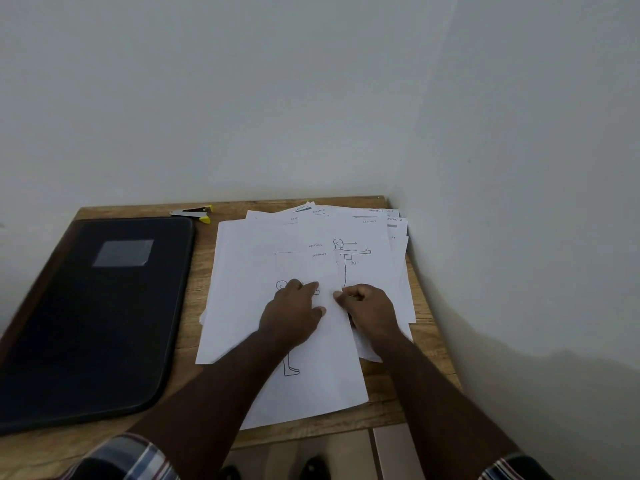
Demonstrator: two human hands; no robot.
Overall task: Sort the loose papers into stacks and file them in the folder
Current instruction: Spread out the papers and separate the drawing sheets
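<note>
Far left on the wooden desk (388, 419) lies the closed black zip folder with a grey label patch (93, 317), its long axis running away from the person, well apart from both hands. Beyond its far right corner sits a small grey-and-yellow staple remover (194, 213). To the right, filling the desk's corner against the pale wall (311, 91), spreads the fanned heap of loose white printed papers (277, 237), the sheets lying roughly lengthwise away from the person, overlapping and askew.

The left hand (294, 311) rests on the nearest sheet, fingers extended and pressing over a line drawing of a standing figure. Just beside it, the right hand (370, 306) has its fingers curled and appears to pinch the edge of a sheet bearing a second figure marked "90"; how many sheets it holds cannot be told.

Both hands lie on the heap itself; the folder lies to the left, nearer the left hand, so any filing move would have to cross leftward over bare desk.
</note>
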